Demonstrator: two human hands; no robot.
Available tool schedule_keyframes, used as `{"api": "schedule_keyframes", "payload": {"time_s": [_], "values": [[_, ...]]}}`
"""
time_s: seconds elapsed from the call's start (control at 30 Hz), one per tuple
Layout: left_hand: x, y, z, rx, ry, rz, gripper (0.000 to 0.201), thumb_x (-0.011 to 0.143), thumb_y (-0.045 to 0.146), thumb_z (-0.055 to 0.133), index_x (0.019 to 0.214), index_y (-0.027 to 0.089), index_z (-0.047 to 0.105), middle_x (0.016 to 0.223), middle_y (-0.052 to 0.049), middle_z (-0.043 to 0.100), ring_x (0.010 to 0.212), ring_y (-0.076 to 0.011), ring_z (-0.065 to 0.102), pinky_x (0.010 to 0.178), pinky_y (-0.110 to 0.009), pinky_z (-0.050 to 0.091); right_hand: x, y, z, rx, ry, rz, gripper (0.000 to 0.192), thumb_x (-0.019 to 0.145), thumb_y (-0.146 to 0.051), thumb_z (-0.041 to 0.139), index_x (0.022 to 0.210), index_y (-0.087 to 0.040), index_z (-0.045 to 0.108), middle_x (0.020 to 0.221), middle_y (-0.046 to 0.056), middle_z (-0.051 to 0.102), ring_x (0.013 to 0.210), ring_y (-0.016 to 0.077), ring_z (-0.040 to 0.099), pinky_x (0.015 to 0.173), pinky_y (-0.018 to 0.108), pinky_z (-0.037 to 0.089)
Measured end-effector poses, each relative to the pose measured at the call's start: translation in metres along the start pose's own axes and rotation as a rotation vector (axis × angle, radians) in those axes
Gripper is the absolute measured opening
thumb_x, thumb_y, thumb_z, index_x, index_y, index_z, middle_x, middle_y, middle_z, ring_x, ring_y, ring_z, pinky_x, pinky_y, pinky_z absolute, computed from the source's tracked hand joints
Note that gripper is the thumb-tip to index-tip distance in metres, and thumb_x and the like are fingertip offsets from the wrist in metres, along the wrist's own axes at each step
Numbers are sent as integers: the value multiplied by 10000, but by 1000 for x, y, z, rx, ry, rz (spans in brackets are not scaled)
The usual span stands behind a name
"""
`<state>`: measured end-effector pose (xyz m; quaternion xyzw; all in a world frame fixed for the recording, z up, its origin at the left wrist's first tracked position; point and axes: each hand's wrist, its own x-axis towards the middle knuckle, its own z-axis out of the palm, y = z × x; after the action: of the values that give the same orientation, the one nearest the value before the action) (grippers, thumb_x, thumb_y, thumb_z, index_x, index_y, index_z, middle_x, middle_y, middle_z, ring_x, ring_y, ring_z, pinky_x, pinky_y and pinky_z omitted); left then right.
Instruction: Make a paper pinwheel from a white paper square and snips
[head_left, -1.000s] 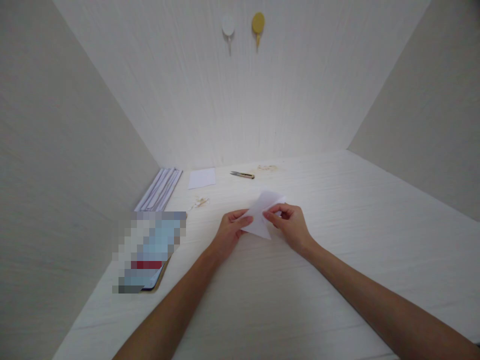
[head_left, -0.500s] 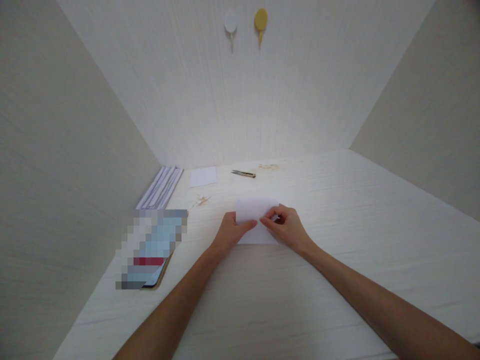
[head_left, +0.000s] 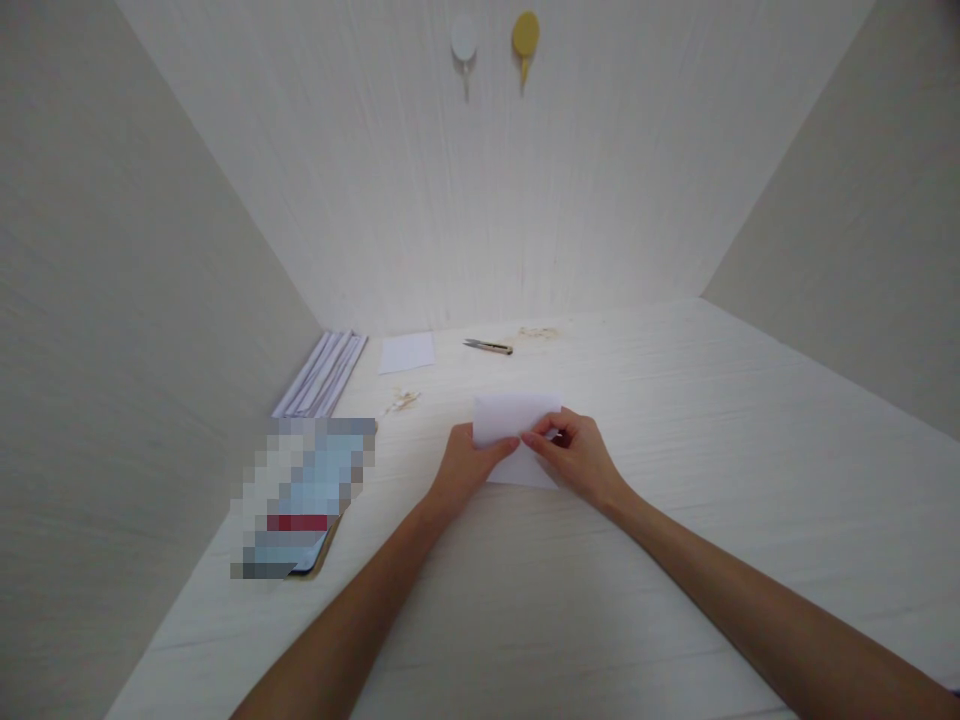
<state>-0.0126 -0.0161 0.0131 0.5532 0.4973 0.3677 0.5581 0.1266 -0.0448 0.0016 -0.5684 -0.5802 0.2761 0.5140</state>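
A sheet of white paper (head_left: 514, 413) lies in front of me on the pale table, its far part folded over toward me so that a lower layer shows beneath. My left hand (head_left: 474, 462) grips its left side, the thumb lying across the folded flap and the other fingers hidden behind it. At the right side my right hand (head_left: 571, 450) pinches the flap's edge between thumb and curled fingers. The two thumb tips almost meet at the middle of the flap.
A phone (head_left: 319, 500), its screen blurred, lies at the left by folded papers (head_left: 322, 375). Farther back are a small white sheet (head_left: 406, 353), thread snips (head_left: 489, 347) and loose scraps (head_left: 405, 400). Two hooks, white (head_left: 464, 40) and yellow (head_left: 526, 36), hang on the back wall.
Both hands have shifted very slightly to the right with the paper. My left thumb reaches a little farther across the flap. The lower layer sits slightly more askew.
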Motion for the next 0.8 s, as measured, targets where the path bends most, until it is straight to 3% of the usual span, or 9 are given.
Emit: {"api": "schedule_keyframes", "payload": {"time_s": [0.33,0.43,0.6,0.67,0.8], "values": [[3,-5,4,-171,32,47,162,528,175,676,677,113,671,649,-48,679,592,-173,596,587,-276,452,-1,4,2,22,1,-53,162,676,-294,581,575,-169,555,631,5,496,511,91,437,450,227,369],[4,-4,6,-256,63,22,176,522,181,677,688,120,675,664,-52,686,603,-179,604,602,-287,461,-2,2,2,71,28,-119,95,682,-273,586,712,-192,547,729,2,493,540,85,453,462,221,384],[5,-4,6,-359,133,6,251,501,191,691,741,119,677,727,-69,695,663,-200,618,678,-327,466,-4,0,6,241,88,-129,495,631,-224,632,1048,-256,368,894,6,489,697,111,519,575,244,431],[5,-4,6,-397,140,10,275,496,203,697,754,114,672,740,-75,695,679,-210,620,695,-344,464,-3,1,8,263,44,-67,506,615,-240,647,1035,-242,365,867,3,508,704,118,525,588,252,430],[3,-2,8,-492,149,-10,272,484,184,699,742,108,662,737,-77,692,704,-217,620,720,-358,461,-1,1,9,215,-74,44,180,661,-290,594,763,-187,488,676,-13,529,610,116,507,550,250,408]]}}
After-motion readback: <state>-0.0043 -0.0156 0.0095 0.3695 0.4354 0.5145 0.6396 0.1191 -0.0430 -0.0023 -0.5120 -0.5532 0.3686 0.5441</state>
